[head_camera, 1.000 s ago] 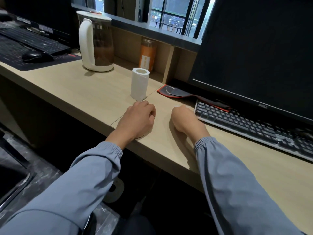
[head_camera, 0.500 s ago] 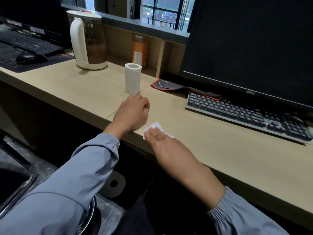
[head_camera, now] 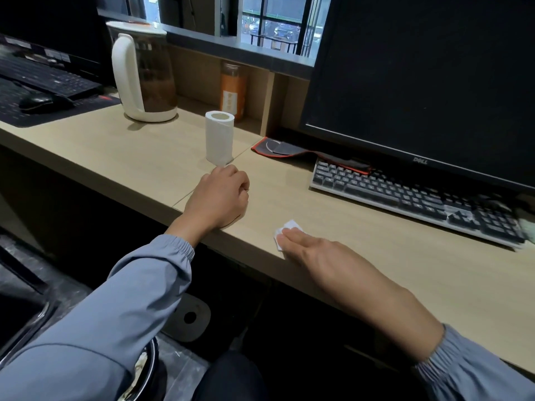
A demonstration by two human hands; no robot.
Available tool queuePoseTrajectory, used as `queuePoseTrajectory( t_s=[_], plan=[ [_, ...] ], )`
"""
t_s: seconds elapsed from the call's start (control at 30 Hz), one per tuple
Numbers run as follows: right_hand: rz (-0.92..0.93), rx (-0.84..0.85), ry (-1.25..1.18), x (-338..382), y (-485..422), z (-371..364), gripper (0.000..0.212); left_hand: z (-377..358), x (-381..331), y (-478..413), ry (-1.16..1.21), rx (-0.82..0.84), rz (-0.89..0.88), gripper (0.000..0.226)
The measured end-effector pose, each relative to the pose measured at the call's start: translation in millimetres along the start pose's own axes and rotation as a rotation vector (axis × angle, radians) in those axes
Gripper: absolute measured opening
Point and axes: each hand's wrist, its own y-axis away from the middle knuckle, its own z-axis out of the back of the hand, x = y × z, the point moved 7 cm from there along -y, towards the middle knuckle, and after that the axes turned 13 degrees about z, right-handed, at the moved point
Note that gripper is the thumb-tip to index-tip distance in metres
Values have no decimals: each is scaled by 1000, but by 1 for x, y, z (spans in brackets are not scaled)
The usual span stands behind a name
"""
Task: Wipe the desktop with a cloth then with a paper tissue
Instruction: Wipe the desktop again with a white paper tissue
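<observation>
A small folded white paper tissue (head_camera: 289, 228) lies on the light wooden desktop (head_camera: 347, 227) near its front edge. My right hand (head_camera: 315, 253) lies flat on it with straight fingers, pressing it to the wood; most of the tissue is hidden under the fingers. My left hand (head_camera: 221, 198) rests on the desk as a loose fist, just in front of an upright white tissue roll (head_camera: 219, 137), and holds nothing that I can see. No cloth is in view.
A black keyboard (head_camera: 411, 198) and a dark monitor (head_camera: 428, 82) stand at the right. A red-edged mouse pad (head_camera: 289, 150) lies behind. A white kettle (head_camera: 144, 73) and an orange bottle (head_camera: 233, 91) stand at the back; another keyboard and mouse (head_camera: 43, 101) at far left.
My right hand has slid the tissue from beside the keyboard toward the desk's front edge, then to the right. The left hand has stayed in place.
</observation>
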Motion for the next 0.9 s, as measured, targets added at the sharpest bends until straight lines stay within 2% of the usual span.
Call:
queuePoseTrajectory(
  t_s=[0.1,0.27,0.43,0.5,0.7,0.9],
  plan=[
    [-65,-6,59,-33,-14,1,58,0,2,-1,11,0,-2,19],
    [-96,-81,17,-87,-26,14,39,-2,5,-2,31,-4,2,19],
    [-126,-54,-28,-140,-44,16,50,-2,7,-4,52,5,6,18],
    [-144,-72,-43,-150,-48,18,48,-3,6,-5,55,8,6,18],
    [-182,-31,-19,-163,-63,19,59,-4,7,-6,57,2,-2,17],
    [-176,-101,-9,-152,-63,19,58,-2,7,-6,70,14,4,17]
  ],
)
